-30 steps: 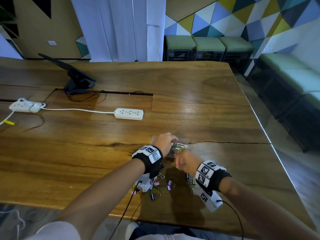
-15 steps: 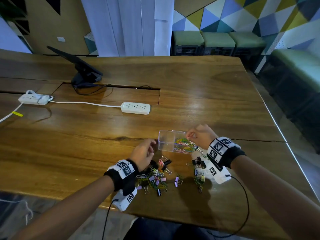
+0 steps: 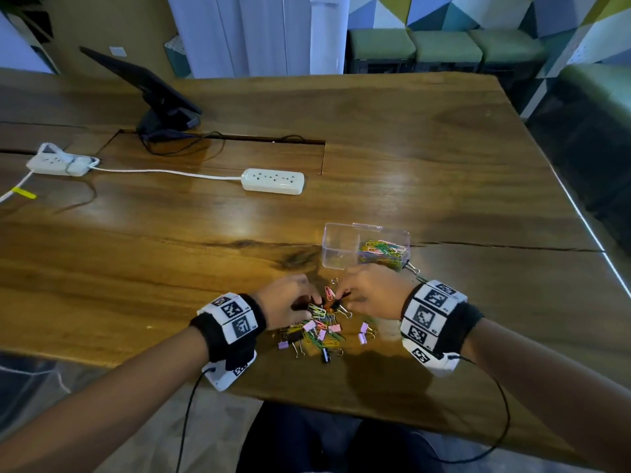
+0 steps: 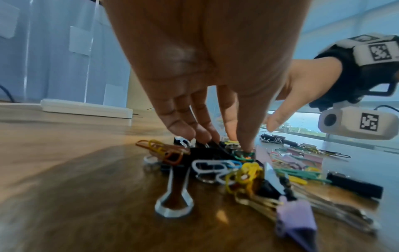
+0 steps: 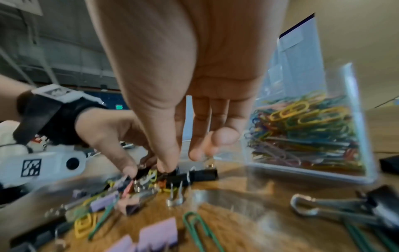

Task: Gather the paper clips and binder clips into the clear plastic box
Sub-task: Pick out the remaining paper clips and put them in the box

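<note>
Head view: my left hand and right hand meet over the loose pile of clips on the wooden bench, with the clear plastic box just beyond, paper clips filling its right compartment. Left wrist view: my fingers reach down straight, tips pressing onto a black binder clip in the heap, thumb alongside; whether they pinch it I cannot tell. Right wrist view: my thumb presses a black binder clip, the other fingers hanging loosely above it, and the box stands near on the right.
</note>
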{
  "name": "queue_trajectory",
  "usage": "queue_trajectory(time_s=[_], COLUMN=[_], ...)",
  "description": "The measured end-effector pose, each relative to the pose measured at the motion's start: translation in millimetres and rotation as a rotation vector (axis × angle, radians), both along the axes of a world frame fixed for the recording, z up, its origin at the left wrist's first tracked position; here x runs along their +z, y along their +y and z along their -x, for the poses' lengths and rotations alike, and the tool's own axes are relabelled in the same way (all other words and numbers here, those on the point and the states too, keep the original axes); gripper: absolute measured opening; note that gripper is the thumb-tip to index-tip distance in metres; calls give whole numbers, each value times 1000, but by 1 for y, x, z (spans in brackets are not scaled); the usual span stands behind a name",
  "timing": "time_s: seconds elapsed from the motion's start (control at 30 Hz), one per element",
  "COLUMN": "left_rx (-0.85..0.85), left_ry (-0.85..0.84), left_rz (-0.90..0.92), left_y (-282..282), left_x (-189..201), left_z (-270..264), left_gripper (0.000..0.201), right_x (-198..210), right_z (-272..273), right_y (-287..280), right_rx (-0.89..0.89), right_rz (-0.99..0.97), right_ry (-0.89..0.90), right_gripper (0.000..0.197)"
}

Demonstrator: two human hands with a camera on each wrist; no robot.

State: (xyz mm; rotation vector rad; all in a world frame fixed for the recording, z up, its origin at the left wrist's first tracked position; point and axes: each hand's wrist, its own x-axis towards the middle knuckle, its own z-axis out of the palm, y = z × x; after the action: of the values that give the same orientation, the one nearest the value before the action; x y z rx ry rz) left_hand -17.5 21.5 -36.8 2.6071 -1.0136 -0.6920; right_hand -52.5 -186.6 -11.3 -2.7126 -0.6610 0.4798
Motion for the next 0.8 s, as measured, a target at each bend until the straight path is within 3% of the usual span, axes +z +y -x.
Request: queue_trajectory(time_s=[0.27, 0.57, 0.7, 0.8], left_rx=[-97, -196, -137, -130], left_ry=[-52, -110, -155, -232], left_rz=[-107, -145, -29, -10], left_y=[-8, -3, -6, -17], left_x=[4, -1, -10, -9], left_z=[-2, -13, -19, -21], left_gripper=[39, 74, 56, 37], right_x=[-17, -18, -9, -9], right_z=[-11, -15, -11, -10], right_y=[6, -2, 10, 19], right_rx=[62, 74, 131, 172], right_rz=[107, 349, 241, 347], right_ry=[-28, -71, -162, -212], right_gripper=[24, 39, 32, 29])
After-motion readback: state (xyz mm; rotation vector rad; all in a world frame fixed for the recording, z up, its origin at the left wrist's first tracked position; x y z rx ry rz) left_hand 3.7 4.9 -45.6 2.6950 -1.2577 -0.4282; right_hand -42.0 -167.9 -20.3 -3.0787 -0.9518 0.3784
